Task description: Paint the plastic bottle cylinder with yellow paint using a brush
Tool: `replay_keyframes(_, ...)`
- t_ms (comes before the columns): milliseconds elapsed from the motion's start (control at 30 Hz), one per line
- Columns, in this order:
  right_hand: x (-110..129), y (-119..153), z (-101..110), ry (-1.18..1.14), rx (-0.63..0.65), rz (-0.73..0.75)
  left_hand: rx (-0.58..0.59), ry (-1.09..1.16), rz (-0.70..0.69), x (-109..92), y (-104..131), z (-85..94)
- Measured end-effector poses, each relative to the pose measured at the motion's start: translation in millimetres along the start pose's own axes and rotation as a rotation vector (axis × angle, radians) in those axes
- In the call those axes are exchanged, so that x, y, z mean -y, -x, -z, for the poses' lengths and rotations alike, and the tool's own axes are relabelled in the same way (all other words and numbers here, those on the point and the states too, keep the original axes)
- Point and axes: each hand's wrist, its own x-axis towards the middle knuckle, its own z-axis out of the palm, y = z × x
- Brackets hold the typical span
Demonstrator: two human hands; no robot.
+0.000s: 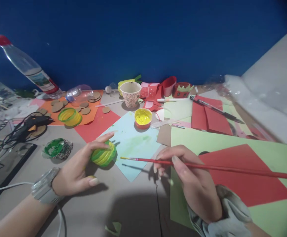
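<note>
My left hand (76,168) has its fingers spread and its thumb apart. Its fingertips reach over the top of a small green and yellow striped round piece (104,154). A long red paintbrush (145,160) is pinched in my right hand (185,174), its yellow-coated tip pointing left towards that piece. Below and behind the brush tip lies a light blue sheet (133,164) with green smears. On the sheet's far edge stands a small cup of yellow paint (143,119). A patterned cup with green paint inside (57,148) lies left of my left hand.
Behind are a patterned paper cup (131,95), a tilted bottle (32,69), cardboard discs on orange paper (92,113) and a yellow ring (70,117). Green paper (182,204) and red paper (247,177) lie right. Cables (15,131) and a black device (12,161) sit left.
</note>
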Motion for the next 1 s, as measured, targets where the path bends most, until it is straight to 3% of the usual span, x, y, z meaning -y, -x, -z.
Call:
replay_keyframes(233,-3,2,-2,0.011,0.013,0.022,0.009,-0.026,-0.006,6,2,-1.5)
replay_keyframes(600,11,-2,-7,0.231,0.194,0.031,0.039,-0.06,-0.091,8,-2,0.5)
replay_keyframes(833,3,-3,-8,0.245,0.085,0.003,0.067,-0.035,-0.119,10,-4,2.0)
replay_keyframes(1000,5,-4,-11,0.243,0.153,-0.004,0.073,-0.026,-0.109,10,-4,2.4)
